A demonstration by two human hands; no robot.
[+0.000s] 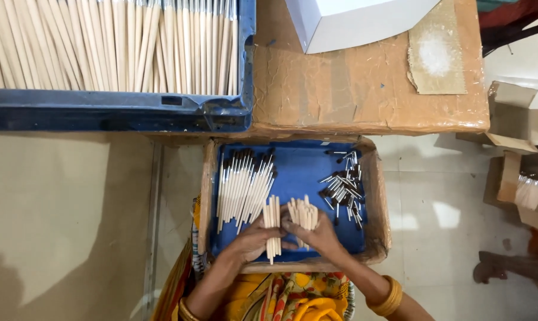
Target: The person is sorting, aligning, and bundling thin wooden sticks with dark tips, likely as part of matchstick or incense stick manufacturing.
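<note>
Both stick bundles (272,223) w/in fingers (292,227).

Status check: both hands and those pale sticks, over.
Left hand grips upright stick bundle. Right hand clutches second bundle. Both over blue-lined tray. Nothing blocking.

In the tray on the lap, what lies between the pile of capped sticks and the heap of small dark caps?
In the head view, bare blue lining lies between the capped sticks and the caps; lower down, both hands' stick bundles.

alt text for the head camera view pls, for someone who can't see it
Seen from above, a person's left hand and right hand each hold a bundle of pale sticks over a blue-lined cardboard tray on their lap, beside dark-tipped sticks and loose small dark pieces.
</note>
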